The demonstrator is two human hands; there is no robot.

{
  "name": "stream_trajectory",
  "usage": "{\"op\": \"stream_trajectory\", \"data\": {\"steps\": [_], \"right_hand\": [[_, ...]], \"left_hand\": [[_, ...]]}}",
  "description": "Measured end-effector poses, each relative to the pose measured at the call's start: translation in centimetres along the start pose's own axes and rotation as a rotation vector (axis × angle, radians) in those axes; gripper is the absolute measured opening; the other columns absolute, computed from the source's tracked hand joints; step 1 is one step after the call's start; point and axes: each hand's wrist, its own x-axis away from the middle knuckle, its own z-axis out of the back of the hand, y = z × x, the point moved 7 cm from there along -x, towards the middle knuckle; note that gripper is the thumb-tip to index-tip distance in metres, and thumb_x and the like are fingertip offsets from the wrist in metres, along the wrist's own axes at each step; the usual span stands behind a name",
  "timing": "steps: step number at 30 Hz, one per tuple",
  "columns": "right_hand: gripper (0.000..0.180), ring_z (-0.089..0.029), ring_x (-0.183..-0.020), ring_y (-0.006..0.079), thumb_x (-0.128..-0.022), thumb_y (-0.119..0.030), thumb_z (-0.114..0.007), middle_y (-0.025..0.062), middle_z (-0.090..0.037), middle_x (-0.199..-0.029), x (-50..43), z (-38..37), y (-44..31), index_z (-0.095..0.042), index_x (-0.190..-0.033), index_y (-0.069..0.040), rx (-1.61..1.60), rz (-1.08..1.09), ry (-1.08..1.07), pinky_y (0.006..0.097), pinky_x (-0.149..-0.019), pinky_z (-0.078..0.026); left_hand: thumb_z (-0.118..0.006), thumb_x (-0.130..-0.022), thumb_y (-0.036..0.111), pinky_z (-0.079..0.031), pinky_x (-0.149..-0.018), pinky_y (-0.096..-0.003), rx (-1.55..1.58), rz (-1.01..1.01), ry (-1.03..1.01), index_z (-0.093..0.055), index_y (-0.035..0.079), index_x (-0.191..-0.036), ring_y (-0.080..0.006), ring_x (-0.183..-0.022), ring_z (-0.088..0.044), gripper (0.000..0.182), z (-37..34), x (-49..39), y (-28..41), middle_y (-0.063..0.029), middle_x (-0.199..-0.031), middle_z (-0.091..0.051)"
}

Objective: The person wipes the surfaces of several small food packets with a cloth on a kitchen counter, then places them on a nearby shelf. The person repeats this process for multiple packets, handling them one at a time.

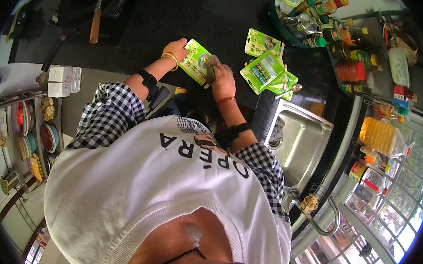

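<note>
My left hand, with a gold bangle at the wrist, pinches the upper left corner of a green and yellow flat food packet above the dark counter's front edge. My right hand, with a thin red bracelet, holds a crumpled brownish-grey cloth against the packet's right end. Right of that hand, several similar green packets lie overlapped on the black countertop. A metal spoon lies at their lower right, partly on one packet.
A stainless steel sink is set in at the right, with a curved faucet below. A dark green basin holds jars and bottles at the upper right. A wooden-handled knife lies upper left; a white box stands at left.
</note>
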Motion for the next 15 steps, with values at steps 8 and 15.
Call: {"op": "stream_trajectory", "data": {"steps": [8,15], "right_hand": [[0.045,-0.048,-0.119,0.0282,-0.075,0.003,-0.049,0.0093,-0.055,-0.125,5.4,1.7,4.2,-0.056,-0.117,-0.008,0.072,-0.057,0.001,0.0400,-0.101,-0.037],[0.040,-0.052,-0.112,0.0306,-0.078,0.000,-0.051,0.0128,-0.055,-0.123,-2.2,1.4,0.1,-0.055,-0.117,-0.005,-0.186,0.013,0.123,0.0369,-0.096,-0.042]], "left_hand": [[-0.057,-0.078,0.012,-0.046,-0.066,-0.0450,0.064,-0.006,-0.025,-0.053,0.006,-0.089,-0.0365,-0.077,-0.060,0.013,-0.2,-0.2,-0.6,-0.0174,-0.079,-0.061],[-0.057,-0.078,0.011,-0.046,-0.068,-0.0451,0.004,-0.007,0.012,-0.053,0.006,-0.089,-0.0368,-0.080,-0.060,0.014,0.1,0.0,-0.1,-0.0174,-0.082,-0.062]]}}
